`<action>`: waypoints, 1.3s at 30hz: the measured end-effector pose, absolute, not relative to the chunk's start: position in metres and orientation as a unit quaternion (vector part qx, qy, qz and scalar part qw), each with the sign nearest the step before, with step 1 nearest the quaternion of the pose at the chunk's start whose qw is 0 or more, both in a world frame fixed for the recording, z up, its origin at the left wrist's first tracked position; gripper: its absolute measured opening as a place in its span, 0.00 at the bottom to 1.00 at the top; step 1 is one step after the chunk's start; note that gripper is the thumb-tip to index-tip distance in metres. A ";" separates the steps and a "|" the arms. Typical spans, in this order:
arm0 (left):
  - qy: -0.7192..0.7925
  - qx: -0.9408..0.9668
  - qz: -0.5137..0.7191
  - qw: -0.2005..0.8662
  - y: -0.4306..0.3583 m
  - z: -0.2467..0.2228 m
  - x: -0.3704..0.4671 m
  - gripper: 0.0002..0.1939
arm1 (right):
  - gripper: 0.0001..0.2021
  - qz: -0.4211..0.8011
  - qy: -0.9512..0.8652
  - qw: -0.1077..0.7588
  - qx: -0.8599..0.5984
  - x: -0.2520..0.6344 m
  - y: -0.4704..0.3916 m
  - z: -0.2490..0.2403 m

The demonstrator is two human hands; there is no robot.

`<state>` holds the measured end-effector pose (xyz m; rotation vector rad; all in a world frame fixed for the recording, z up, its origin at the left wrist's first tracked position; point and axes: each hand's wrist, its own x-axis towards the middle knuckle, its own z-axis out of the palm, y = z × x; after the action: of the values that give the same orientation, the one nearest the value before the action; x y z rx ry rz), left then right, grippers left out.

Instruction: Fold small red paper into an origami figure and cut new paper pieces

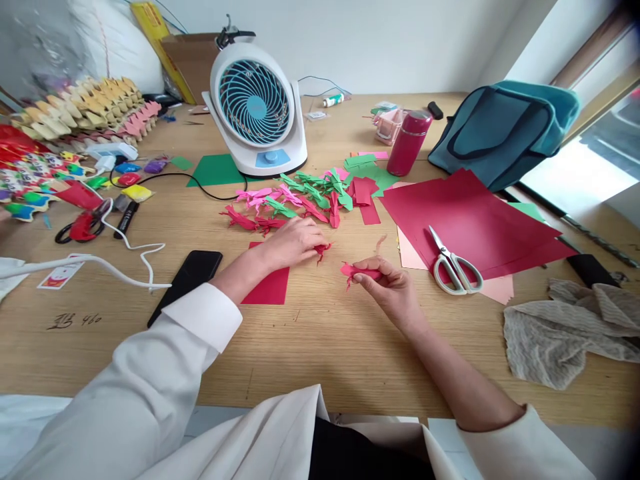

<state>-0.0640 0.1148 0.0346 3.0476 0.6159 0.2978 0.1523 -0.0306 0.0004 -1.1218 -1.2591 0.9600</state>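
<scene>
My left hand (295,241) is closed over a small red paper piece (323,249), just below a pile of folded paper figures (305,193) in green, pink and red. A flat red paper sheet (266,285) lies partly under my left wrist. Further right, my right hand (387,283) pinches a red folded paper figure (361,272) between thumb and fingers, with a thin twisted end hanging down. Beyond the hands, small red paper strips (365,195) lie beside the pile.
White-handled scissors (457,270) rest on large red sheets (480,227) at the right. A fan (257,110), a red bottle (409,143) and a teal bag (495,137) stand behind. A black phone (187,283) and white cable (95,261) lie left; a cloth (555,333) lies right.
</scene>
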 end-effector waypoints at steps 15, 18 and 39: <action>0.237 0.942 0.233 0.051 0.051 0.042 -0.050 0.14 | 0.08 0.346 -0.573 0.559 -0.490 0.162 -0.028 -0.001; 0.251 0.938 0.236 0.044 0.047 0.044 -0.049 0.13 | 0.06 0.312 -0.598 0.553 -0.489 0.162 -0.030 0.003; 0.228 0.931 0.284 0.000 0.041 0.049 -0.046 0.10 | 0.06 0.206 -0.666 0.514 -0.500 0.164 -0.036 0.017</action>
<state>-0.0464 0.0412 0.0492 2.9261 0.7158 0.8924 0.1641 -0.0359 0.0166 -1.2014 -1.5999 0.4961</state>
